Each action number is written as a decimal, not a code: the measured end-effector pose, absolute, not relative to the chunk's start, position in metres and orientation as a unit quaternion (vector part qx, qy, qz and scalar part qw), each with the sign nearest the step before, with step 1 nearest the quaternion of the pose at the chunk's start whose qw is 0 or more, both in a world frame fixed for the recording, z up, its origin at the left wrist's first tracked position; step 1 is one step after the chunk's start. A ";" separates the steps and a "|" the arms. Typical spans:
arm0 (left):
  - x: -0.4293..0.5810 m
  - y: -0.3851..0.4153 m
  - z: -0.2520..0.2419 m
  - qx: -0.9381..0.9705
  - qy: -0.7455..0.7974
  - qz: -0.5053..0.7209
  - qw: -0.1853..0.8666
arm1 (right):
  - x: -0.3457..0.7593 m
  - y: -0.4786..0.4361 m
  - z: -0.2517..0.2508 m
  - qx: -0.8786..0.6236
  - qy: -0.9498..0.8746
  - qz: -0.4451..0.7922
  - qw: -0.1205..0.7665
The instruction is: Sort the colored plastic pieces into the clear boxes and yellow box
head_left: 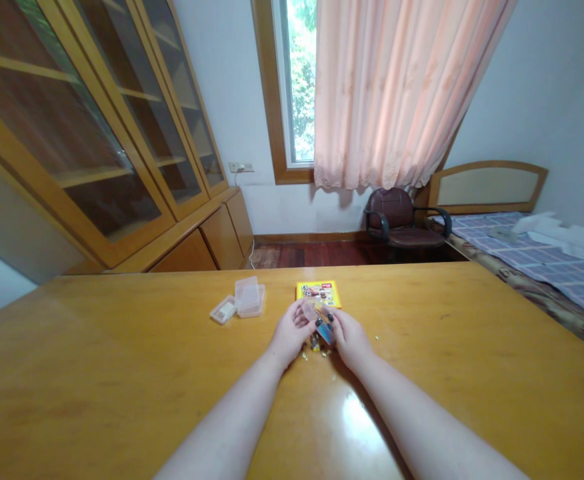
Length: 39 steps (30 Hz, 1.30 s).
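Observation:
Both hands meet over the middle of the table, with a small clear plastic bag (pixel 314 310) between them. My left hand (pixel 291 331) is closed on the bag's left side. My right hand (pixel 351 335) is closed on its right side, with dark nails showing at the fingertips. A blue patch shows at the bag's lower part; its contents are too small to make out. Below the hands lies a little pile of small mixed pieces (pixel 315 345), with pale bits scattered around it. Just behind the hands is a flat yellow box (pixel 318 291) with printed pictures, its near edge partly covered.
Left of the hands, a clear plastic box (pixel 250 297) stands near a smaller clear tray (pixel 223 310) with something pale inside. The wooden table (pixel 137 373) reaches to its far edge. Beyond are a dark red armchair (pixel 397 217), a bed (pixel 537 247) and a glass-door cabinet (pixel 172 230).

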<state>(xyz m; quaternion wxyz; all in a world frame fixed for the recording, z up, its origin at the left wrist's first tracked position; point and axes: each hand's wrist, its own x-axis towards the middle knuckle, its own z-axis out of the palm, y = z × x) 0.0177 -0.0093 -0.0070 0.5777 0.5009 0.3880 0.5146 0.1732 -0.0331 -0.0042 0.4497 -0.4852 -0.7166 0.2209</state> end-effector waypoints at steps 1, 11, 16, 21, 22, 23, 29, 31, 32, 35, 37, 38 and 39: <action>0.017 -0.009 -0.008 0.508 0.380 0.520 0.572 | 0.173 -0.032 -0.004 -0.496 -0.709 0.221 0.451; 0.010 -0.005 -0.006 0.582 0.368 0.553 0.470 | 0.170 -0.026 -0.008 -0.566 -0.674 0.209 0.427; 0.002 -0.009 -0.003 0.686 0.398 0.492 0.360 | 0.174 -0.022 -0.011 -0.595 -0.655 0.194 0.425; -0.001 -0.015 0.005 0.744 0.389 0.455 0.297 | 0.177 -0.021 -0.010 -0.603 -0.636 0.195 0.440; 0.000 -0.016 0.006 0.750 0.387 0.450 0.291 | 0.178 -0.021 -0.010 -0.602 -0.634 0.194 0.444; 0.000 -0.017 0.007 0.756 0.385 0.446 0.285 | 0.178 -0.020 -0.011 -0.601 -0.633 0.193 0.448; -0.001 -0.019 0.012 0.771 0.352 0.441 0.296 | 0.181 -0.019 -0.013 -0.594 -0.627 0.187 0.468; -0.002 -0.019 0.013 0.777 0.343 0.434 0.299 | 0.183 -0.018 -0.014 -0.591 -0.623 0.192 0.475; -0.003 -0.019 0.013 0.785 0.338 0.428 0.292 | 0.183 -0.018 -0.014 -0.590 -0.621 0.195 0.478; -0.004 -0.019 0.014 0.813 0.328 0.409 0.254 | 0.184 -0.017 -0.015 -0.590 -0.619 0.205 0.476; -0.005 -0.019 0.014 0.825 0.324 0.398 0.236 | 0.184 -0.016 -0.014 -0.593 -0.617 0.206 0.474; -0.005 -0.019 0.014 0.827 0.324 0.394 0.235 | 0.183 -0.016 -0.014 -0.595 -0.617 0.205 0.473; -0.005 -0.019 0.014 0.826 0.326 0.394 0.238 | 0.183 -0.017 -0.013 -0.596 -0.616 0.204 0.472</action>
